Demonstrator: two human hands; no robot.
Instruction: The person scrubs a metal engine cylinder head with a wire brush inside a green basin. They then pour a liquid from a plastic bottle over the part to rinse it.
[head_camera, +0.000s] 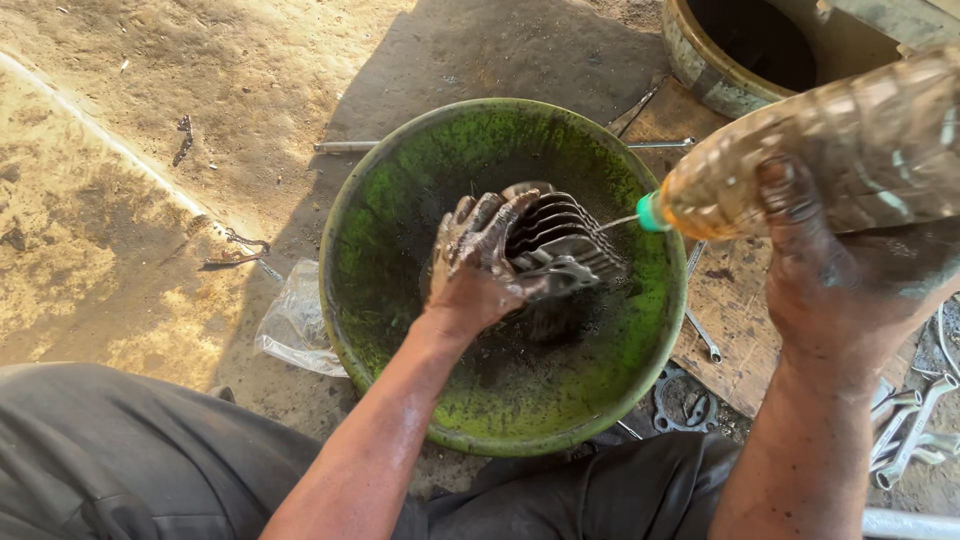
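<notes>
Fingers of the left hand (478, 262) are curling over a finned metal part (562, 245), hiding its near side. Right hand (835, 285) is wrapping a plastic bottle (860, 150), whose base is running out of view.

You've got a crumpled clear plastic bag (292, 322) lying on the dirt ground (150, 120) toward its left edge. A wooden board (735, 330) carries a wrench (703, 335), a gasket (683, 400) sits just beside it, and more wrenches (915, 430) pile at the right edge.
</notes>
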